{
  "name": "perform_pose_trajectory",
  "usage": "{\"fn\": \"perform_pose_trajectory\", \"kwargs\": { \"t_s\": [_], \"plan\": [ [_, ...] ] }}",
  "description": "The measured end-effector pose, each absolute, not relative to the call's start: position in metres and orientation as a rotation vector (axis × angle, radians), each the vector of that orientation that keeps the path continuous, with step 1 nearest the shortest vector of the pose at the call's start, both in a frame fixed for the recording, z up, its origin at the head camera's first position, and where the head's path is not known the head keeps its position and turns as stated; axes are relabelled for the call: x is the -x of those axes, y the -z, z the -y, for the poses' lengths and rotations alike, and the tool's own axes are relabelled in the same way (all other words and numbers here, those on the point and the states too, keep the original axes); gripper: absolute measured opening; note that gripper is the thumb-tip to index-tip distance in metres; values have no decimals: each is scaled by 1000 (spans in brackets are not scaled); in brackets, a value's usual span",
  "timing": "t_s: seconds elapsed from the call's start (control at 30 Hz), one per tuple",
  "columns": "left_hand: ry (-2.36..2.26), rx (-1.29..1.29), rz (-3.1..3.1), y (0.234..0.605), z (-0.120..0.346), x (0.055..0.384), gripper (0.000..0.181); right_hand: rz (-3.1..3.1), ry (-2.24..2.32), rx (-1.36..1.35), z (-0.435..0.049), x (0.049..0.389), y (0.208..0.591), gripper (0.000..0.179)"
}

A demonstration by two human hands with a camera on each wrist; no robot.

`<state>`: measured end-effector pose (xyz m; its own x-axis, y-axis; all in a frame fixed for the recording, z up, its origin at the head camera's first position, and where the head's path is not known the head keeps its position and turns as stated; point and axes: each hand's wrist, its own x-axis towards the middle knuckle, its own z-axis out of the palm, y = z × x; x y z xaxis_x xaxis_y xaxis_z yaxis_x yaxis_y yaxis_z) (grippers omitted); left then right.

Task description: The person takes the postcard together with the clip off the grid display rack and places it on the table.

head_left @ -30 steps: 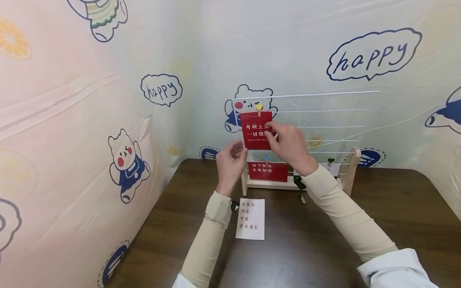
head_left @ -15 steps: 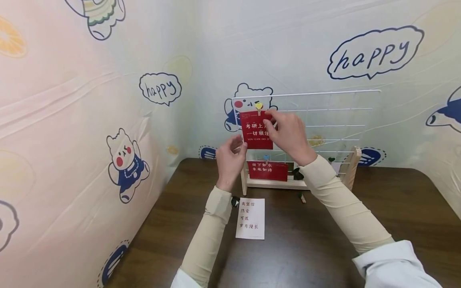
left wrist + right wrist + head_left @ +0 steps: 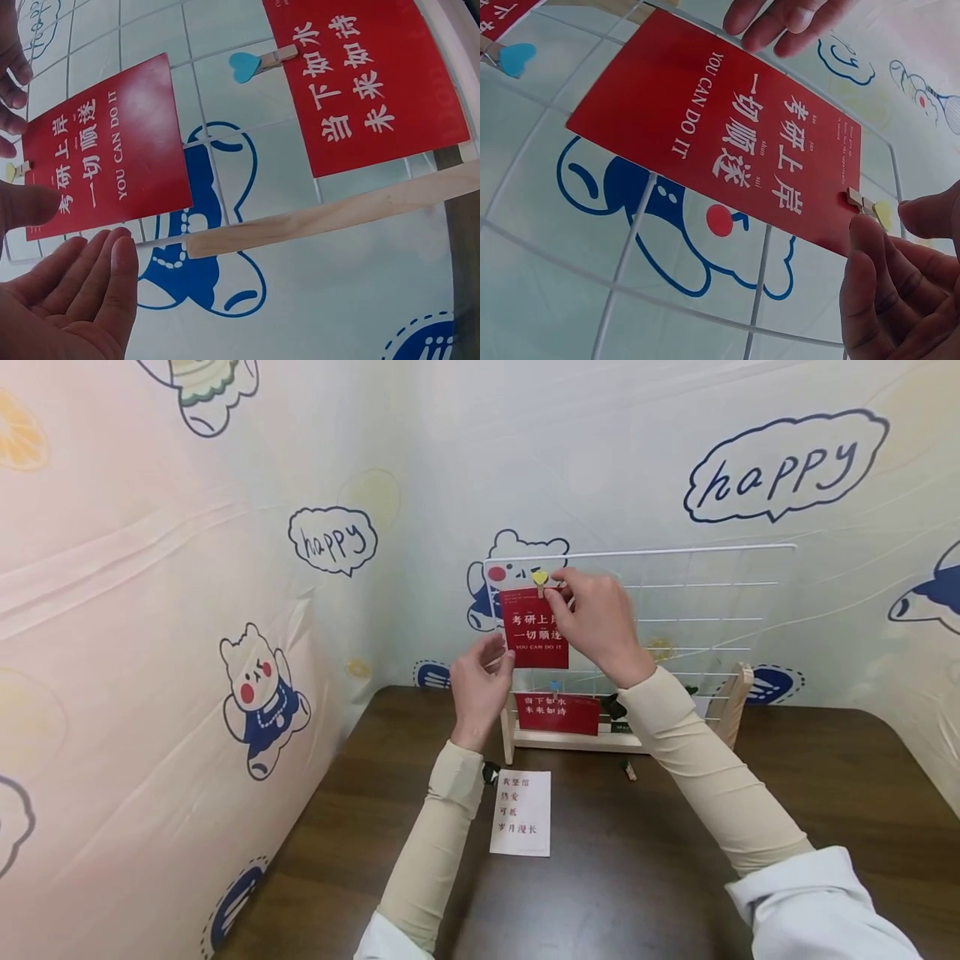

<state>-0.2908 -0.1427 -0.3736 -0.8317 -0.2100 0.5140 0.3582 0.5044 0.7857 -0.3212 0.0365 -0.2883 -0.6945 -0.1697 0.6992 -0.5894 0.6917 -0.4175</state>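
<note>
A red card (image 3: 534, 653) with white characters hangs near the top left of a white wire grid (image 3: 705, 584). A small wooden clothespin with a yellow heart (image 3: 540, 578) sits at its top edge. My right hand (image 3: 602, 620) is beside that clothespin; in the right wrist view thumb and fingers lie apart around the yellow heart (image 3: 883, 212). At the card's lower left edge is my left hand (image 3: 480, 689), its fingers loosely extended, seen palm up in the left wrist view. Below hangs a second red card (image 3: 558, 720) under a clothespin with a blue heart (image 3: 244, 67).
The grid stands in a wooden base (image 3: 577, 742) on a dark brown table (image 3: 675, 860). A white card (image 3: 520, 839) with characters lies in front of it. One loose clothespin (image 3: 628, 770) is on the table near the base. Patterned cloth (image 3: 420, 485) surrounds the table.
My right hand has moved up from the card's right edge to the yellow heart clothespin. The left hand stays by the card's left edge, slightly higher.
</note>
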Motion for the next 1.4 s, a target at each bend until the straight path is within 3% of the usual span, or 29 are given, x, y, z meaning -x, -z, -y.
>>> {"fn": "perform_pose_trajectory", "kwargs": {
  "t_s": [0.5,1.4],
  "plan": [
    [1358,101,2211,368,139,299,37,2300,-810,-566,-31,324,276,38],
    [1208,89,2258,368,145,306,27,2330,-813,-521,-22,333,272,26]
  ]
}}
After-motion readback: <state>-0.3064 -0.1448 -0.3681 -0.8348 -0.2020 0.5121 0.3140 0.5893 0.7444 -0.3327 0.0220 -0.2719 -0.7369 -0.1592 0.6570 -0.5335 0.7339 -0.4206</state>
